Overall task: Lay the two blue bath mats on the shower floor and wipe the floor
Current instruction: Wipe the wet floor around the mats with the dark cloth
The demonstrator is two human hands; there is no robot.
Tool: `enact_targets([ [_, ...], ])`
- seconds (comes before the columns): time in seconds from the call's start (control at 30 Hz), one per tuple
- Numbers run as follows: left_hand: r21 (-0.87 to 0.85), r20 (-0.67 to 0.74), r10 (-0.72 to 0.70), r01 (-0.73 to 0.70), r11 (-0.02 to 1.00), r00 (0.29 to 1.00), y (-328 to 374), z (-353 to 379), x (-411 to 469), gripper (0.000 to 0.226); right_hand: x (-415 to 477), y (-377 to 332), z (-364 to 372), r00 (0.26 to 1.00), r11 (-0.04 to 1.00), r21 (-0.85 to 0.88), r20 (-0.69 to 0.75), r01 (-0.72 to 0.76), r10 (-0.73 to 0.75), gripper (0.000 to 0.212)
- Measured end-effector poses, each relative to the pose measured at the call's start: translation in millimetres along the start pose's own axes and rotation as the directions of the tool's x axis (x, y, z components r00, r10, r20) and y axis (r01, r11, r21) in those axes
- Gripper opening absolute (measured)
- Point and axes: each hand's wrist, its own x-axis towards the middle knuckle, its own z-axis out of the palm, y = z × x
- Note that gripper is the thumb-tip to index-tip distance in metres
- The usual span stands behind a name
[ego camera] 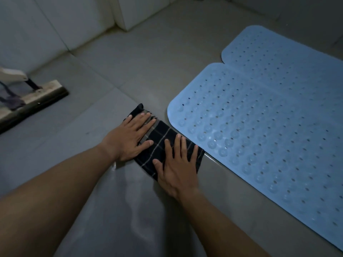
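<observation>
Two blue perforated bath mats lie flat side by side on the grey tiled floor [141,58]: the near mat [259,138] at centre right, the far mat [289,58] behind it at upper right. A folded black cloth with thin pale checks [163,138] lies on the floor just left of the near mat's edge. My left hand [130,138] presses flat on the cloth's far end with straight fingers. My right hand [176,167] presses flat on its near end, fingers spread.
A floor squeegee with a pale head and dark rubber blade [33,104] lies on the floor at the left. White tiled walls [46,25] rise at the back left. A wet sheen [133,210] shows on the floor between my forearms.
</observation>
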Motion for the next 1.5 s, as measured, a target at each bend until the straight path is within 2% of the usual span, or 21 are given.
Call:
enact_targets([
  [0.17, 0.016, 0.016, -0.02, 0.02, 1.0, 1.0, -41, -7, 6, 0.082, 30, -26, -8, 0.994, 0.999, 0.0, 0.102, 0.048, -0.047, 0.07],
  [0.37, 0.017, 0.072, -0.053, 0.052, 0.999, 0.996, -68, -13, 20, 0.084, 61, -51, -11, 0.98, 1.0, -0.001, 0.197, 0.01, -0.009, 0.069],
  [0.67, 0.019, 0.05, -0.097, 0.096, 0.995, 0.994, -134, -19, 63, 0.085, 133, -81, -1, 0.99, 0.998, 0.056, 0.135, 0.027, -0.034, 0.07],
  [0.83, 0.026, 0.113, -0.126, 0.123, 0.992, 0.986, -154, -34, 94, 0.085, 169, -89, -11, 0.985, 0.975, 0.214, 0.173, -0.064, 0.027, 0.071],
  [0.97, 0.043, 0.189, -0.17, 0.165, 0.985, 0.967, -162, -40, 127, 0.065, 198, -89, -22, 0.969, 0.934, 0.322, 0.232, -0.153, 0.079, 0.068],
  [1.07, 0.032, 0.212, -0.22, 0.218, 0.975, 0.952, -167, -41, 149, 0.065, 223, -82, -26, 0.974, 0.906, 0.383, 0.2, -0.178, 0.107, 0.067],
  [1.2, 0.034, 0.213, -0.248, 0.246, 0.969, 0.945, -170, -35, 173, 0.069, 247, -66, -24, 0.984, 0.942, 0.295, 0.12, -0.161, 0.131, 0.066],
  [1.33, 0.042, 0.191, -0.213, 0.209, 0.977, 0.958, -174, -36, 181, 0.071, 255, -62, -23, 0.985, 0.958, 0.229, 0.03, -0.17, 0.168, 0.065],
  [1.5, 0.008, 0.211, -0.218, 0.221, 0.975, 0.953, -171, -44, 180, 0.073, 259, -75, -22, 0.957, 0.921, 0.262, 0.108, -0.288, 0.268, 0.064],
])
